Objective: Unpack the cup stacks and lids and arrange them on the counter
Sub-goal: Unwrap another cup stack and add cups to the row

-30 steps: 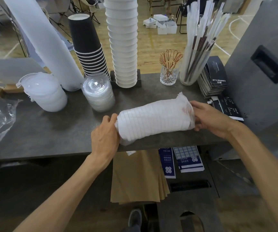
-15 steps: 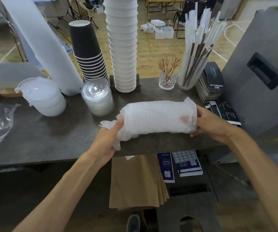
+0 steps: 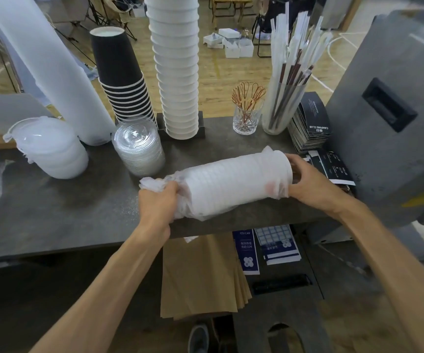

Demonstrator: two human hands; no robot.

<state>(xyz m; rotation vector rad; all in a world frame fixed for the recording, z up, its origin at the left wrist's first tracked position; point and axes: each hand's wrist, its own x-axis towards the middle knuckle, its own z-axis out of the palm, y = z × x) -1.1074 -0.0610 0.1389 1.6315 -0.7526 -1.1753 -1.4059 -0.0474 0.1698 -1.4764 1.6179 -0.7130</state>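
At the counter front edge, a plastic-wrapped white cup stack is lying sideways, long axis left-right, right end slightly farther back. Left hand fingers are clenching the bunched wrap end; right hand fingers are gripping the right end.

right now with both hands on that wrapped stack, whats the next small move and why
Probably pull the bunched plastic leftward off the wrapped stack: the left hand grips the gathered wrap, the right hand holds the other end, and the sleeve still covers it.
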